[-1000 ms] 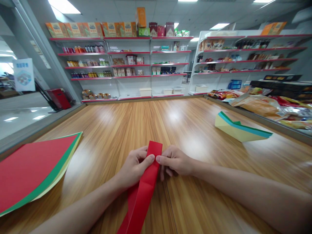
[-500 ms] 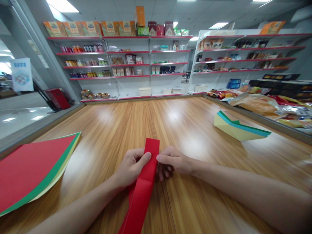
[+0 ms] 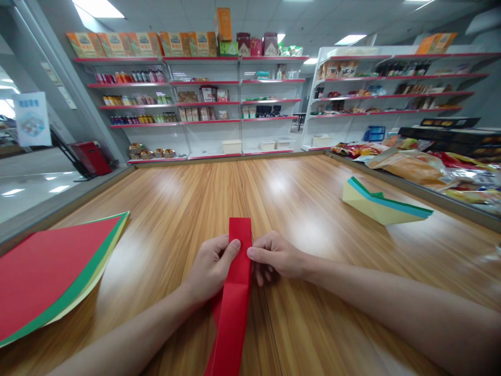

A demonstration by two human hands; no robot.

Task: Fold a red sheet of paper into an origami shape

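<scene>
A narrow folded strip of red paper runs from the bottom edge up to the middle of the view, its far end upright between my hands. My left hand grips its left side, thumb flat on the front and fingers hidden behind. From the right, my right hand pinches the strip's right edge between thumb and forefinger, its other fingers curled below. A crease crosses the strip just under my left thumb. Part of a second red layer shows behind it at the lower left.
On the left lies a stack of coloured sheets, red over green and pale yellow. A folded paper boat in yellow, blue and green stands at the right. Packaged snacks lie beyond the table's right edge; stocked shelves stand behind.
The red strip has turned more upright, its far end shifting slightly left and its near end right. Both hands keep their hold, moving only slightly left.
</scene>
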